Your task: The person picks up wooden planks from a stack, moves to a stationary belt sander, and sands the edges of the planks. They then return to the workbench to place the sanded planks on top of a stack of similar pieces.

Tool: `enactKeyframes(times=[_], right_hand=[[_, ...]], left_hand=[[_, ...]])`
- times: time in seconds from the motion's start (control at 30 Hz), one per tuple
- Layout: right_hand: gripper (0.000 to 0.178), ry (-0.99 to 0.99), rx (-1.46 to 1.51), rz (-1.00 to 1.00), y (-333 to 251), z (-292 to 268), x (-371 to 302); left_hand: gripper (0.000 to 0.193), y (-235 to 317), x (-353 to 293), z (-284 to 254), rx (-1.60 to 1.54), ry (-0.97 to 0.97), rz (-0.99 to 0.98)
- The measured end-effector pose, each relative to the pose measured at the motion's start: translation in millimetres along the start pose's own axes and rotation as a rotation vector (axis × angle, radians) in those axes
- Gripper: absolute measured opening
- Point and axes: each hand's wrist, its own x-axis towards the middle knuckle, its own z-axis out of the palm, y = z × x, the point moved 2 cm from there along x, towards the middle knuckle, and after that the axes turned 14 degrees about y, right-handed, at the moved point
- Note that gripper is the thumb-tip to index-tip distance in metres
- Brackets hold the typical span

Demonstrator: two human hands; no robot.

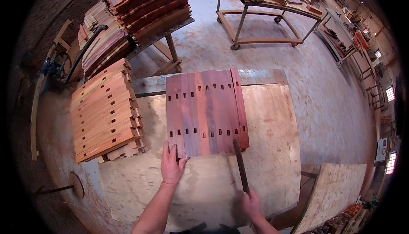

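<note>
Several reddish-brown wooden slats (206, 110) lie side by side on a plywood worktop (272, 149), with small dark mortise slots in two rows. The rightmost slat (240, 106) is redder and stands slightly proud of the others. My left hand (171, 168) grips the near left corner of the slats, two fingers on top and the thumb at the near edge; its other fingers are hidden. A long, narrow dark bar (241, 166) is closed in my right hand (251, 204). Its far tip reaches the near edge of the slats, close to the right end.
To the left leans a stack of lighter orange slotted slats (106, 110). Behind it, wood stacks (149, 10) fill a stand. A wheeled cart (268, 14) bears boards at the back. Another plywood sheet (334, 191) sits at lower right, and a round disc on a rod (76, 186) at lower left.
</note>
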Motion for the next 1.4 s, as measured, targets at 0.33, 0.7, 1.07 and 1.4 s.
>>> enactKeyframes(times=[0.33, 0.7, 1.07, 1.4], right_hand=[[0.031, -0.211, -0.246, -0.045, -31, 14, -10], [0.032, -0.197, 0.076, -0.100, -44, 40, -9], [0.036, -0.192, -0.153, 0.154, -44, -32, -34], [0.024, 0.087, 0.205, -0.038, 57, -10, -43]], left_hand=[[0.062, 2, 1, 0, -0.048, 0.016, 0.010], [0.067, 0, -1, -2, -0.029, -0.020, 0.007], [0.064, 4, 0, 8, -0.040, -0.030, -0.087], [0.043, -41, -3, 31, 0.097, 0.342, 0.507]])
